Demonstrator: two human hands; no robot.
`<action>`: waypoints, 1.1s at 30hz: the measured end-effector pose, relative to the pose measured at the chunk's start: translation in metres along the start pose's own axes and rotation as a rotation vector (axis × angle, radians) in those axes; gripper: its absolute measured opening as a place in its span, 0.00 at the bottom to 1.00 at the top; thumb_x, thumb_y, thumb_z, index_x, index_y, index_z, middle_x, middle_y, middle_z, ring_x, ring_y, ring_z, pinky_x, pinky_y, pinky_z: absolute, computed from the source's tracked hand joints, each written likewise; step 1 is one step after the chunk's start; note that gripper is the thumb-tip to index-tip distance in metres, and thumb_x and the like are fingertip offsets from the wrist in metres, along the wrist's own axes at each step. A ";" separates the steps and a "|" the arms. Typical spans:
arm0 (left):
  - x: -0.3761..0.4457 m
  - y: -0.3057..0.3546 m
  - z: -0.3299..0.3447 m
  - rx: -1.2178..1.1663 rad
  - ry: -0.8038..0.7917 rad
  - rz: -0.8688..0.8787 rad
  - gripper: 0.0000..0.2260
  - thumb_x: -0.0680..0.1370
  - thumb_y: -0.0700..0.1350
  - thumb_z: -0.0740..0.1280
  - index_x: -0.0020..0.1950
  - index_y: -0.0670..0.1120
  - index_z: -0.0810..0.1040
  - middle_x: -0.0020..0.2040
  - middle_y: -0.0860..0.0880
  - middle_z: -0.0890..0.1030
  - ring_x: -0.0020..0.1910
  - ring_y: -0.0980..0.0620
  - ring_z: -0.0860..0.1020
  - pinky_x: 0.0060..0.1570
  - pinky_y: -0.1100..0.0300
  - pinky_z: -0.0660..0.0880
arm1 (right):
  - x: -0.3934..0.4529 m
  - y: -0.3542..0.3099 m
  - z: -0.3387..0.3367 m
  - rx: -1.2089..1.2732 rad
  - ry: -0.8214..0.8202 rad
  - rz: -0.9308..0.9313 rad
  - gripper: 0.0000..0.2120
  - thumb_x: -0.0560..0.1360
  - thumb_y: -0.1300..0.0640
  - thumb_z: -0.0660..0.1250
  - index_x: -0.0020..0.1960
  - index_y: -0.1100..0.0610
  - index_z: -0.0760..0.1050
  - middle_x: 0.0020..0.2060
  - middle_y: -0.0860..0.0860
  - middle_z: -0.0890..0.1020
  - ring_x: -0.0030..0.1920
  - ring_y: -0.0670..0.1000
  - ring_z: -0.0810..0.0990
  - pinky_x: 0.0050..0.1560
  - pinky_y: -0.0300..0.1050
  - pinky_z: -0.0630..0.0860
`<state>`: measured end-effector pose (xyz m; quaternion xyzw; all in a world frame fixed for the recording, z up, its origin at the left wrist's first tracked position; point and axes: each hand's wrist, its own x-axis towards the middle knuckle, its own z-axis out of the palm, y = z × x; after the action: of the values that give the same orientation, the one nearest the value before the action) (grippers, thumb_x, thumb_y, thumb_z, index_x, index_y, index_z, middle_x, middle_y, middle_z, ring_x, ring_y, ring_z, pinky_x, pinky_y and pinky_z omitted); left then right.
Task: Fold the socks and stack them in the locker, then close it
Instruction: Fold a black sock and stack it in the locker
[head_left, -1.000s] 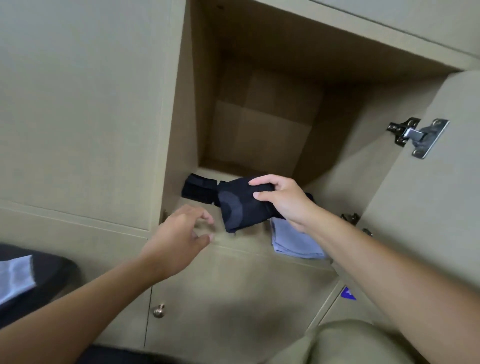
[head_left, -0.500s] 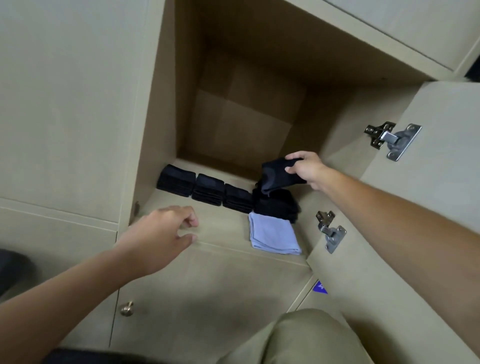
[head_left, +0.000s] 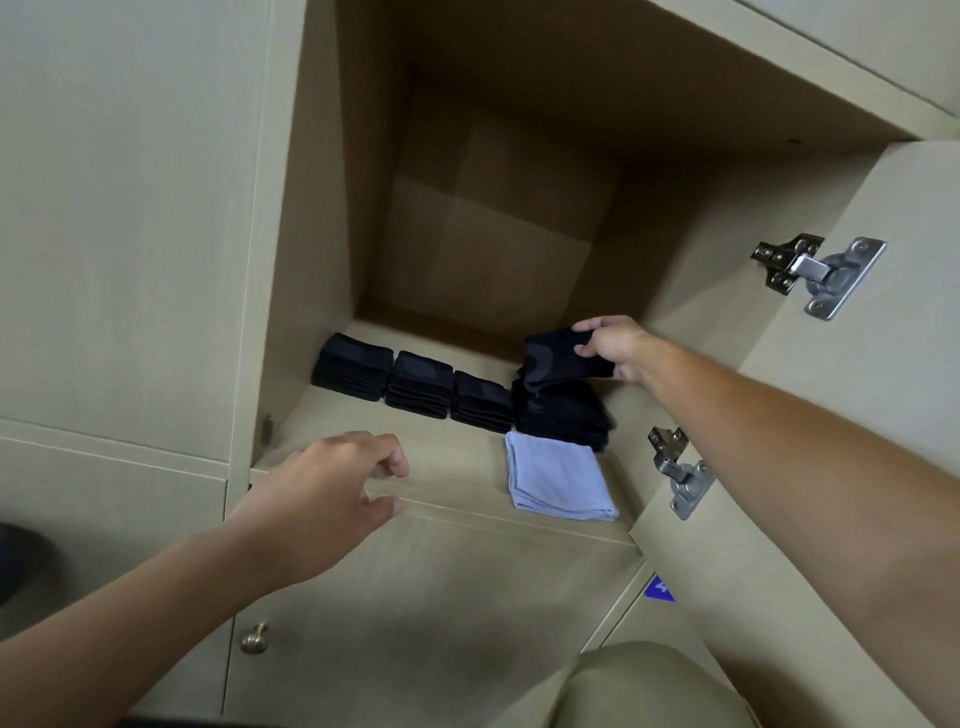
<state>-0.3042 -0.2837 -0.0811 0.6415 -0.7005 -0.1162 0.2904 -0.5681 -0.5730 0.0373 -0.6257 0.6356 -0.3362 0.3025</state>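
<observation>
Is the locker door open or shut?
Open. The beige wooden locker door swings out to the right, showing its metal hinges and the dark folded socks inside.

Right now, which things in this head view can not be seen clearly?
- Rightmost sock stack: its top is hidden by the folded dark sock in the right hand, so contact cannot be told.
- Sock counts in the other stacks: layers too dark to separate.
- Blue label: cut off by the open locker door.
- Dark object: cut off by the left edge.
</observation>
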 end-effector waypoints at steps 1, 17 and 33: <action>0.000 -0.001 0.001 0.003 -0.001 -0.001 0.07 0.79 0.56 0.70 0.55 0.62 0.74 0.55 0.65 0.77 0.43 0.65 0.80 0.40 0.71 0.67 | 0.002 0.002 0.002 -0.023 -0.010 0.008 0.19 0.77 0.74 0.67 0.62 0.57 0.80 0.64 0.60 0.79 0.66 0.59 0.78 0.69 0.54 0.75; 0.001 -0.015 0.004 -0.012 -0.026 0.004 0.07 0.78 0.55 0.70 0.53 0.61 0.74 0.53 0.66 0.76 0.43 0.63 0.79 0.49 0.60 0.76 | 0.006 0.021 0.019 -0.586 0.024 -0.073 0.03 0.79 0.61 0.67 0.51 0.56 0.78 0.61 0.58 0.81 0.61 0.59 0.79 0.59 0.48 0.75; -0.010 -0.028 -0.007 -0.033 0.010 -0.020 0.05 0.78 0.54 0.71 0.51 0.60 0.76 0.50 0.66 0.75 0.43 0.63 0.79 0.45 0.66 0.75 | 0.007 0.060 0.065 -0.817 -0.132 -0.080 0.32 0.82 0.35 0.36 0.83 0.45 0.46 0.82 0.54 0.52 0.81 0.61 0.48 0.80 0.59 0.44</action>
<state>-0.2770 -0.2764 -0.0930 0.6440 -0.6907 -0.1272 0.3033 -0.5520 -0.5841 -0.0490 -0.7385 0.6714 -0.0271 0.0561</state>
